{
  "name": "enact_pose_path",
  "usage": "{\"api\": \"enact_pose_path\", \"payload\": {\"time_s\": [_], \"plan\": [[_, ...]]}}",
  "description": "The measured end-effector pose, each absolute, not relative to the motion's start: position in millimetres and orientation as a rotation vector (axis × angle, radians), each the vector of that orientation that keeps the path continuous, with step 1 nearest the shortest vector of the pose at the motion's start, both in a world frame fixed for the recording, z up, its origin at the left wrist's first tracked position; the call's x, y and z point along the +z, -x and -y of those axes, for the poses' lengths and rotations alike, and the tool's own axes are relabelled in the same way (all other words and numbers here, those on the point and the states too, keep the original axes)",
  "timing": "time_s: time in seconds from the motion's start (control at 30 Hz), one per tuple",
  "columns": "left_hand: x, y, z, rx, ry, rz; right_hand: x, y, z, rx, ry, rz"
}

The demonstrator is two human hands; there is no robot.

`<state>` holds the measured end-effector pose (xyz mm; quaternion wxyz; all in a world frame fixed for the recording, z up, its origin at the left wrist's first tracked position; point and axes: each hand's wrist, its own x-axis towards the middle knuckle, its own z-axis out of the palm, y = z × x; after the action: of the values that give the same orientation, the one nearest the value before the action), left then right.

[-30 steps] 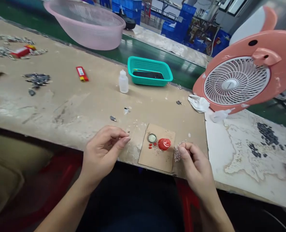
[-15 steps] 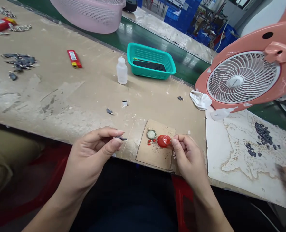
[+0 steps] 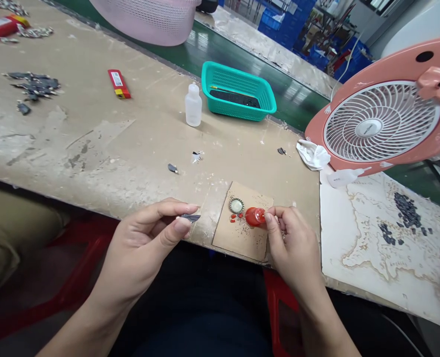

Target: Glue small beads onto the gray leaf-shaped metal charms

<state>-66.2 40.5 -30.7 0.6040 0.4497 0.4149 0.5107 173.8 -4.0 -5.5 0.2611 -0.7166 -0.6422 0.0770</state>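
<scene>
My left hand point(image 3: 156, 238) pinches a small dark grey, ribbed, leaf-shaped piece point(image 3: 191, 217) between thumb and fingertips, above the table's front edge. My right hand point(image 3: 290, 238) is closed in a pinch beside a glossy red object point(image 3: 254, 216) over a cardboard piece point(image 3: 242, 240). Whatever sits between those right fingertips is too small to make out. On the cardboard lie a metal bottle cap point(image 3: 237, 205), several small red bits point(image 3: 233, 218) and scattered tiny specks. Another dark grey piece point(image 3: 172, 168) rests on the table beyond my left hand.
A white squeeze bottle point(image 3: 193, 106) stands near a green basket point(image 3: 238, 106). A red box point(image 3: 119, 84) and a pile of grey pieces point(image 3: 36, 85) lie left. At right are a pink fan point(image 3: 376, 114), a white cloth point(image 3: 312, 154), dark chips point(image 3: 406, 210) on a map-printed sheet point(image 3: 364, 292) and another person's hand.
The view has shifted slightly. The grey piece in my left hand has turned and shows more of its face. The other person's hand at right has mostly drawn out of view.
</scene>
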Motion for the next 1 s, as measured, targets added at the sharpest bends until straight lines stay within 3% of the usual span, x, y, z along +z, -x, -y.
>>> {"api": "enact_pose_path", "payload": {"time_s": [0.27,0.5,0.67,0.83,1.0], "plan": [[-24.9,63.9,-37.6,1.185,-1.022,-0.979,-4.4,-172.1,5.0,0.109,1.925,1.787],[-21.1,55.9,-31.0,1.115,-1.164,-0.953,10.0,-165.6,18.1,0.865,1.644,1.103],[-14.9,41.7,-23.4,1.013,-1.072,-0.905,11.6,-158.5,28.0,1.13,1.4,0.808],[-7.3,28.7,-16.2,0.941,-1.041,-0.854,12.5,-150.6,41.0,1.189,1.357,0.771],[3.0,21.8,-10.7,0.903,-1.065,-0.835,17.6,-140.2,55.1,1.047,1.385,0.952]]}}
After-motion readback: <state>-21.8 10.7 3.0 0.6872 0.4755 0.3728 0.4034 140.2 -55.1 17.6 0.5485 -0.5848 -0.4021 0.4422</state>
